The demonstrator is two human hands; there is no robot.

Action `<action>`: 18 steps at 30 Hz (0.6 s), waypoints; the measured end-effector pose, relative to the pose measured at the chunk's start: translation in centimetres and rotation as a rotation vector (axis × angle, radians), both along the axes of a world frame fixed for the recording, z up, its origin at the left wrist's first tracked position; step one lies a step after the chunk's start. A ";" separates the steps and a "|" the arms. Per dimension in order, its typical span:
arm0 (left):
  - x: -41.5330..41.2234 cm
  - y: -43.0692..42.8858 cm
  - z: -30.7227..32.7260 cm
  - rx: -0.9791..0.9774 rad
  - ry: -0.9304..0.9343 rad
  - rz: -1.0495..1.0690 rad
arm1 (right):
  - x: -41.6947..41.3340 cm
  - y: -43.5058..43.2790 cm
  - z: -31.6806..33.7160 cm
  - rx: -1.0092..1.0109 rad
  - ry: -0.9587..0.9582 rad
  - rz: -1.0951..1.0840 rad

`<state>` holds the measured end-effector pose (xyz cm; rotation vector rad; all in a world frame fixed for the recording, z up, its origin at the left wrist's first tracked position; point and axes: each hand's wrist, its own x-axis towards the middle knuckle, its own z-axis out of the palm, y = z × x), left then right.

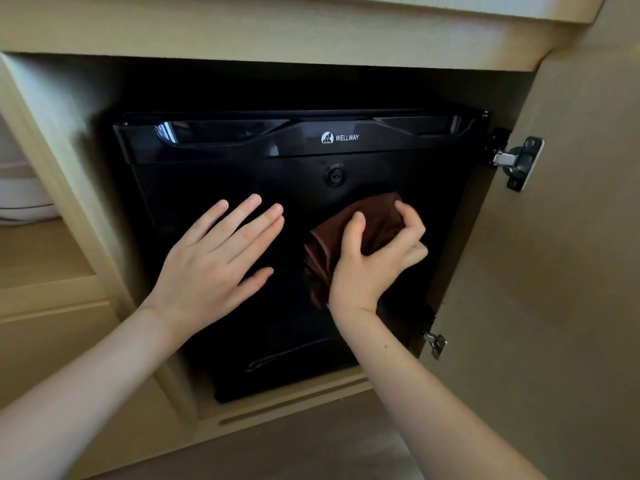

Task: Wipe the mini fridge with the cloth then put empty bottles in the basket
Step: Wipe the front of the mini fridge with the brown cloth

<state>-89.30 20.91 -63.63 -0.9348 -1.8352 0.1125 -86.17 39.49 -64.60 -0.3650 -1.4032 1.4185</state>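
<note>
A black mini fridge (221, 174) with a white WELLWAY logo and a round lock sits inside a light wooden cabinet, its door closed. My right hand (372, 261) grips a bunched brown cloth (360, 223) against the right half of the fridge door, below the lock. My left hand (214, 261) lies flat on the left half of the door, fingers straight and spread. No bottles or basket are in view.
The cabinet door (561, 271) stands open on the right, with metal hinges (516, 161) at its inner edge. A wooden shelf unit (52, 258) is on the left, with something white on its shelf. The cabinet's top rail (277, 29) overhangs the fridge.
</note>
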 end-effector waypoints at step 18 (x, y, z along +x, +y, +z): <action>-0.1 -0.2 -1.5 0.036 -0.002 0.017 | -0.5 -1.2 -7.3 -0.189 -0.078 -0.136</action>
